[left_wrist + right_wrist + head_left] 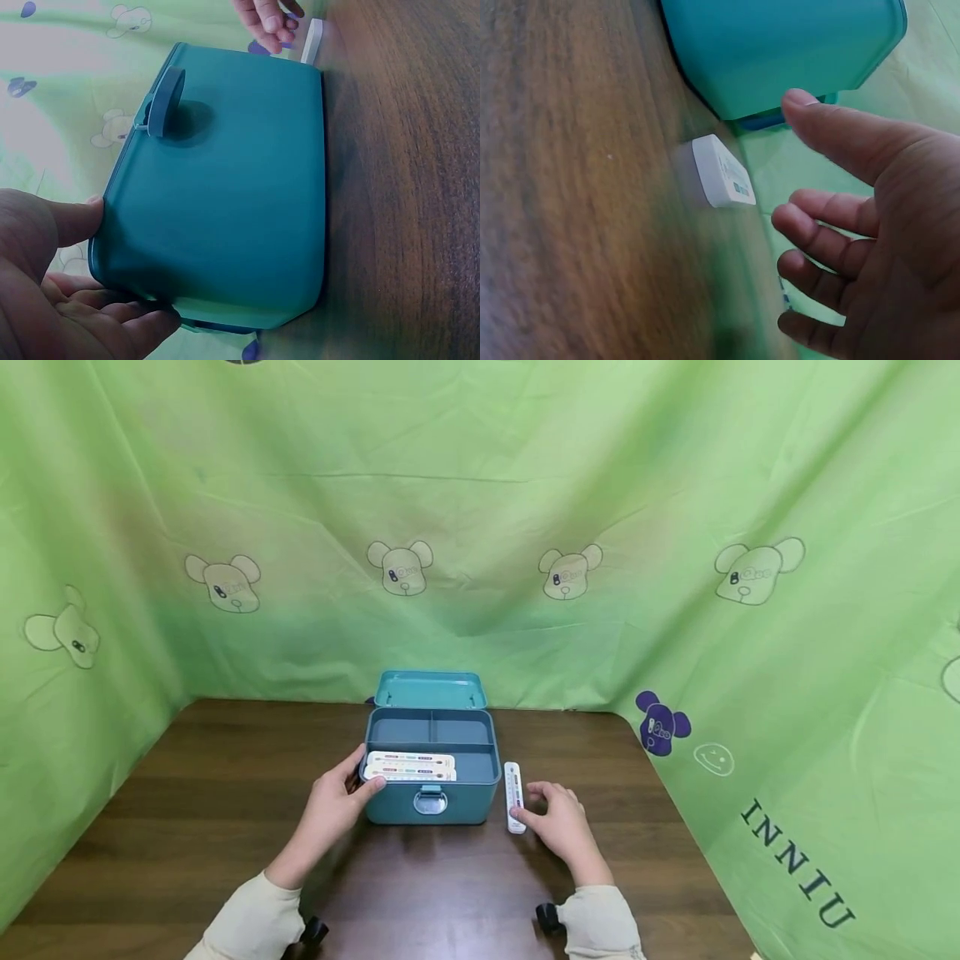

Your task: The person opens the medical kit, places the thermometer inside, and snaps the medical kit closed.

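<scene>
- White thermometer on wooden table, just left of right hand, by thumb and fingertips; long side runs roughly away from the person.
- Looks: slim flat bar, rounded ends, printed scale and small dark marks down the face; thick white edge in right wrist view.
- Right hand: thumb and fingers apart, fingers loosely bent, nothing gripped; contact with thermometer can't be told from head view, gap visible in right wrist view.
- Left hand: grips near left corner of teal storage box, thumb at front rim, fingers round the side.
- Two more white thermometers in box's front compartment, just right of left thumb; coloured print on faces.
- Box lid open, beyond both hands; metal clasp right of left thumb.
</scene>
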Demonstrator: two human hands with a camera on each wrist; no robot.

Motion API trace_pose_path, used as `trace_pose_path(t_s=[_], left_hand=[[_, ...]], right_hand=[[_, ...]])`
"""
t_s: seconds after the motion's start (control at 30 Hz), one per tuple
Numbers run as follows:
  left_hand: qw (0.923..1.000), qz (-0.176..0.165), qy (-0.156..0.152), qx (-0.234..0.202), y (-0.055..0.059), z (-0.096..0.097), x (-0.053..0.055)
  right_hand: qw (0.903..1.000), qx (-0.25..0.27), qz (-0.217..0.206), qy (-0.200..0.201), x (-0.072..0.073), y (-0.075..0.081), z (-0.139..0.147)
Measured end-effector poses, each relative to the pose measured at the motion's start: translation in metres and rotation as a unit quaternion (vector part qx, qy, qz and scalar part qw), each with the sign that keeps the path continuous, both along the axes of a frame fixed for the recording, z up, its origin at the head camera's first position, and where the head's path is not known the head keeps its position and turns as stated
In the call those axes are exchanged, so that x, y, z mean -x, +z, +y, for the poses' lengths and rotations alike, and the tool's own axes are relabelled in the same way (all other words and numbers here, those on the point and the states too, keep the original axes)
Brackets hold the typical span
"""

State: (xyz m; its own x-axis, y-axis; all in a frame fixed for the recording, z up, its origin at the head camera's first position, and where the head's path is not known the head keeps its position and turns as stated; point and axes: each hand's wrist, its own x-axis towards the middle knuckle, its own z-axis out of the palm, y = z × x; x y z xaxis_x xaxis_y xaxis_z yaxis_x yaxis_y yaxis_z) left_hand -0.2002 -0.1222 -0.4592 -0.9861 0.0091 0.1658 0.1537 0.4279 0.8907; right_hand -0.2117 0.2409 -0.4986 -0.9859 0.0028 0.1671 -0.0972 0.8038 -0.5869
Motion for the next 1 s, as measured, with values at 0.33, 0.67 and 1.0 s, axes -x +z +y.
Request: trace_pose_path(t_s=[0.33, 0.67, 1.0], left_hand=[[1.0, -0.001, -0.002, -0.003, -0.002, 0.0, 0.0], [1.0, -0.003, -0.006, 0.002, 0.001, -0.001, 0.001], [1.0, -0.005, -0.003, 0.007, 0.003, 0.0, 0.0]], right_hand=[[0.999, -0.028, -0.033, -0.015, -0.004, -0.004, -0.007], [0.9957, -0.071, -0.039, -0.046, -0.006, -0.008, -0.017], [0.9922, -0.085, -0.04, -0.083, -0.008, -0.01, -0.018]])
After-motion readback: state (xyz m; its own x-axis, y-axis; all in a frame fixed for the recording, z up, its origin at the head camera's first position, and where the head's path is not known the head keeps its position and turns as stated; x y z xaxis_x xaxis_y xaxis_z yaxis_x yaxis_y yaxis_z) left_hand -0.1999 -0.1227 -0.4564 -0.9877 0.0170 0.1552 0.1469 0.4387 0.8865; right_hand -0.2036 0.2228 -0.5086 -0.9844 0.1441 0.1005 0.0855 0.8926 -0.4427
